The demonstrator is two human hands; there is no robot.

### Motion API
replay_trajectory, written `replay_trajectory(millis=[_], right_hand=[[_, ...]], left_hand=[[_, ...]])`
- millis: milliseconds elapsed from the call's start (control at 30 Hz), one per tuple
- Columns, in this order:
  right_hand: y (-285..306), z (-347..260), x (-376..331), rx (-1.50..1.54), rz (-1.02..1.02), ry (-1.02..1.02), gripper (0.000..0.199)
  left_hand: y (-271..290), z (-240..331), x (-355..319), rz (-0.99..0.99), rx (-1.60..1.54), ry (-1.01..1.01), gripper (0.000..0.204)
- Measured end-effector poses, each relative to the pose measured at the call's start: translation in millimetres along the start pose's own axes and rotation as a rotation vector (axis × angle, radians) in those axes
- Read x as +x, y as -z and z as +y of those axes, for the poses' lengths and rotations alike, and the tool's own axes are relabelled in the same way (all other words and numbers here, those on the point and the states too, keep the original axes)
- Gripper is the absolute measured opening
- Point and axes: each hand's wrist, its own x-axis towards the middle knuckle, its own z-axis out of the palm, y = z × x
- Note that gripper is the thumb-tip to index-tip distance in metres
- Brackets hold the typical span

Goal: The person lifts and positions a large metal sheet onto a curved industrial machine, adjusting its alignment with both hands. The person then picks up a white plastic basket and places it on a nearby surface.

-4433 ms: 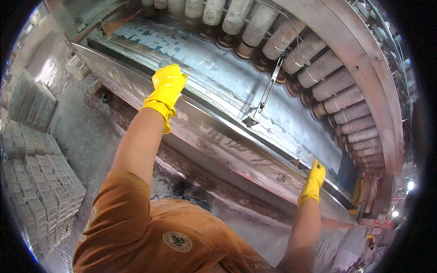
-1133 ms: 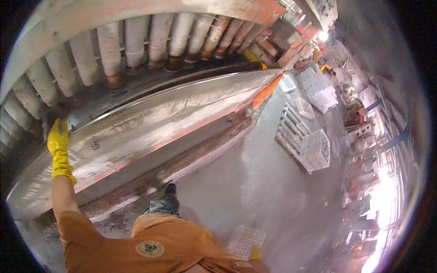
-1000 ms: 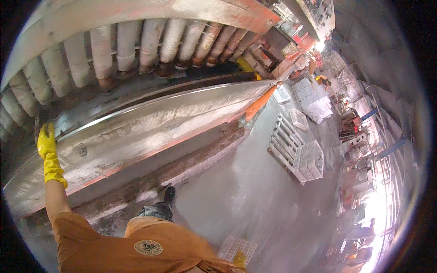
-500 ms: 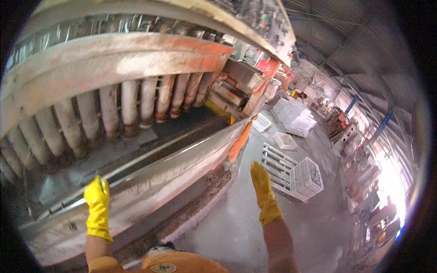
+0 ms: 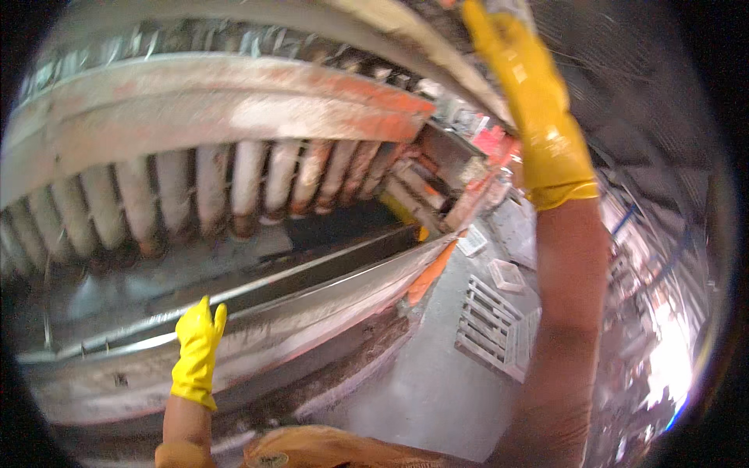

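My left hand, in a yellow rubber glove, is at the metal rail along the near edge of a long trough. Its thumb and a finger point up, apart, with nothing seen between them; whether it touches the rail I cannot tell. High up at the top edge reaches my right hand, gloved alike, arm stretched. A finger is extended beside the end of the overhead panel, and I see nothing held. Whether it touches the panel is unclear. Behind the trough stands a row of thick vertical cylinders.
A worn orange-and-grey beam crosses above the cylinders. On the grey floor to the right lie a slatted pallet, partly behind my right arm, and a pale shallow crate. An orange post stands at the trough's far end.
My right hand has risen from above the floor by the pallet to the top of the view. My left hand has shifted slightly right along the rail, its fingers more apart. The view has turned.
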Motion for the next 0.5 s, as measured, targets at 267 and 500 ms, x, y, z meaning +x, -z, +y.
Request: replay_trajectory(millis=[267, 500], right_hand=[[-31, 91, 58, 1.492, -0.837, -0.296, 0.047], [-98, 48, -124, 1.252, -1.134, 0.264, 0.051]], left_hand=[[-32, 12, 3, 0.145, 0.012, -0.061, 0.051], [-11, 7, 4, 0.036, 0.119, 0.219, 0.061]])
